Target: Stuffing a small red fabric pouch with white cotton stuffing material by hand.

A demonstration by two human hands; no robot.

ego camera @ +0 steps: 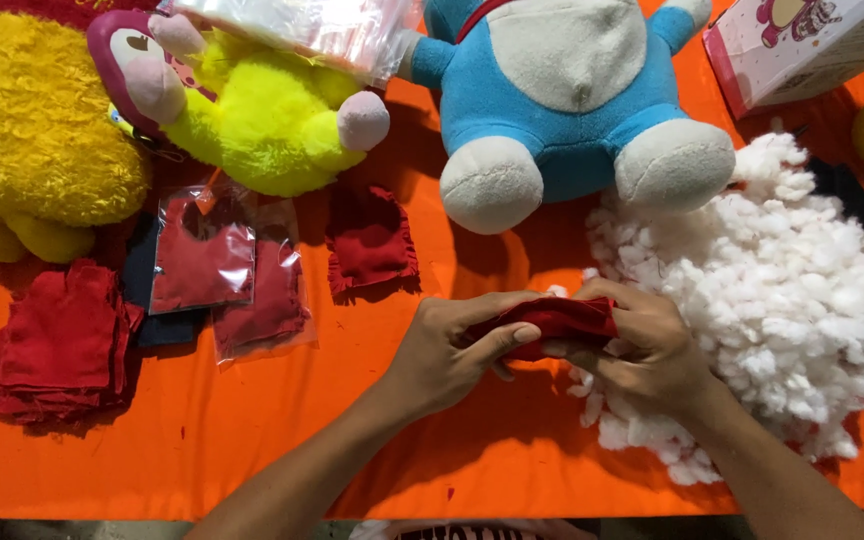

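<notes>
We hold a small red fabric piece (557, 322) between our two hands, low in the middle of the orange table cover (202, 440). Our left hand (452, 350) closes on its left end, thumb laid along the lower edge and fingers curled over the top. Our right hand (642, 345) clamps the right end, fingers wrapped over it, so the cloth spans the gap between both grips and is lifted just clear of the cover. The right hand lies against the near edge of a heap of white stuffing (782, 300), which spreads to the right.

Counting what lies around: one blue and white plush toy (562, 90) sits above the hands, its two round feet pointing toward us. One bright yellow-green plush with a pink face (252, 100) lies to the upper left, and one fuzzy yellow plush (32, 130) beside it at the far left. Two clear bags holding red fabric (202, 255) overlap left of centre. One loose red ruffled piece (370, 240) lies just right of them. One stack of red fabric pieces (57, 340) sits at the left edge. One pink and white box (802, 45) is at the top right.
</notes>
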